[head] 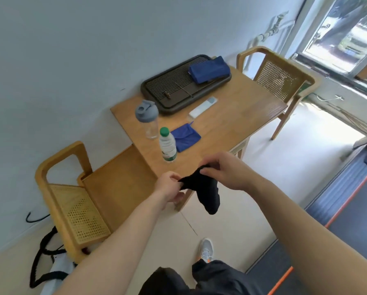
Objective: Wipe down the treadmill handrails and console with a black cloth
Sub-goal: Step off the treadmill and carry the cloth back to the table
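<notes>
While both hands met at frame centre, the left hand point(167, 185) pinched one end of the cloth point(206, 191) and the right hand point(225, 169) pinched the other, fingers curled; it hung before the bench point(238, 116). A treadmill point(348, 209) edged the right.

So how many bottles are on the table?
2. A clear shaker bottle with a grey lid stands by the dark tray. A water bottle with a green cap stands in front of it, beside the blue cloth.
</notes>
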The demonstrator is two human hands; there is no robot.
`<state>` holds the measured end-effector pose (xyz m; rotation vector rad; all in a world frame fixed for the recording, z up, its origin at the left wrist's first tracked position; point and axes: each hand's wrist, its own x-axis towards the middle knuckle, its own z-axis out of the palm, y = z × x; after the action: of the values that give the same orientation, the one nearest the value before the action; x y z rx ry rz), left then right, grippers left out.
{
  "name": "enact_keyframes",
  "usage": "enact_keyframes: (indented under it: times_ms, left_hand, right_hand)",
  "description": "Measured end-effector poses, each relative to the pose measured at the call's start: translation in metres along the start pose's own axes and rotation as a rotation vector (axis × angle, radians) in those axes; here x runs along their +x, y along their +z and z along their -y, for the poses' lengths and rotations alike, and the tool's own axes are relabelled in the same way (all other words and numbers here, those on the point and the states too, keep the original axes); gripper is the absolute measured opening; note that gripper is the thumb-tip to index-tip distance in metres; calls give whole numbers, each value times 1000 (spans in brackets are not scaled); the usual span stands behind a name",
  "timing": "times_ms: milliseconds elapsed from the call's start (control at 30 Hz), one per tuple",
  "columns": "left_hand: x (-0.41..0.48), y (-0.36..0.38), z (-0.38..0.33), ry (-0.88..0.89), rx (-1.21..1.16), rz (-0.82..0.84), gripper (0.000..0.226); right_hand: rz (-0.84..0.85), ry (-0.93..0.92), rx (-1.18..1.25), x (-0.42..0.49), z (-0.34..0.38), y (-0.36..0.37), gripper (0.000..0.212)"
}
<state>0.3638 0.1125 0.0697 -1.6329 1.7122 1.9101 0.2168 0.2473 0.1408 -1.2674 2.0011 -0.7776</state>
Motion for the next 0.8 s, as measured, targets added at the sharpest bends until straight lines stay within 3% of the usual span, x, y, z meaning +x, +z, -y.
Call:
enact_keyframes:
  times_ms: [200,433,600,700,800]
  left_hand:
    - [39,42,-78,46,-269,83,14]
    - [96,86,-187,264,-128,37,15]
    - [110,91,-257,566,-38,-120,19]
    - [117,98,-265,673,92,-195,20]
    - [136,115,-244,610,205,-198,19]
  right_hand:
    - [-160,216,66,18,-86,-78,16]
    - [-379,309,13,80,-128,-150,13]
    - [-549,210,20,129,-133,-206,11]
    - [-547,217,83,140,-148,-215,7]
    - [-476,278,85,139,-179,-199,8]
